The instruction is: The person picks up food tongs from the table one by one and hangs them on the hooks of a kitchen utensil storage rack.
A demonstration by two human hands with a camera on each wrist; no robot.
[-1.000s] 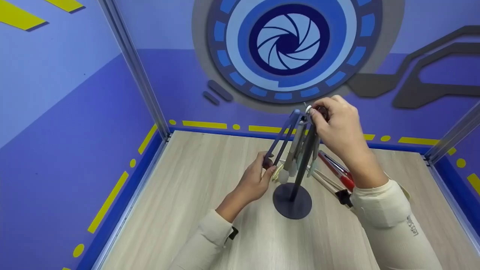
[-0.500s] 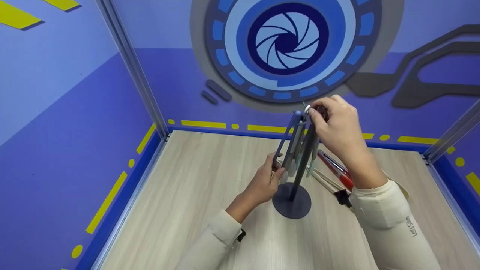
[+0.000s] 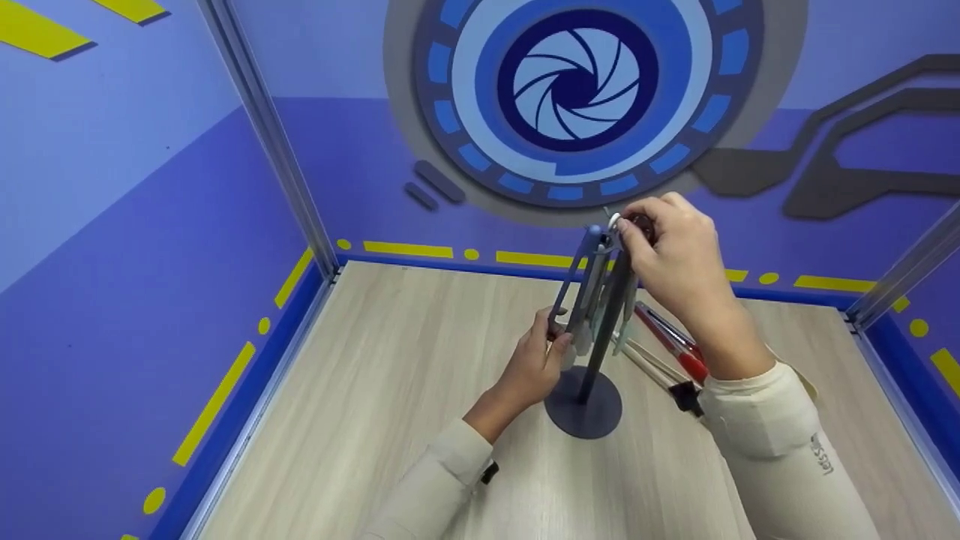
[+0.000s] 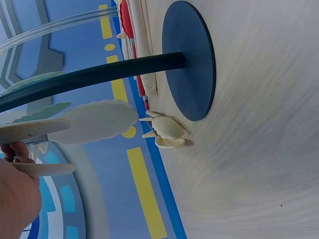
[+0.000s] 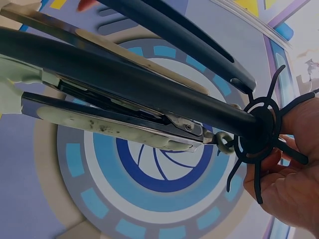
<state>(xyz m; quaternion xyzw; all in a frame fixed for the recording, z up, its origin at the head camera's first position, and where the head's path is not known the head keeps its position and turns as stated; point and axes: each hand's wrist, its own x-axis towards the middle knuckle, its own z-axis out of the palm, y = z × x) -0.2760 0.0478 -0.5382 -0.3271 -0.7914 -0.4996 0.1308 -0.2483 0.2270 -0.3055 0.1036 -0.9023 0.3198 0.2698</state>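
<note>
A dark stand rises from a round base to a ring of hooks. My right hand grips its top beside a white ring. In the right wrist view, that hand's fingers are curled at the hooks. Blue-grey tongs slant down from one hook, their top end at it. My left hand holds their lower end between thumb and fingers. Other tongs with pale green tips hang from a hook by a small ring. A pale scalloped tong head shows beside my left hand.
Red-handled tongs lie on the wood-look table behind the stand, with long cream tongs alongside. A cream claw-shaped piece lies near the base in the left wrist view. Blue patterned walls enclose the table.
My left hand has moved right, bringing the lower end of the blue-grey tongs closer to the pole and narrowing their spread. My right hand has stayed at the stand's top.
</note>
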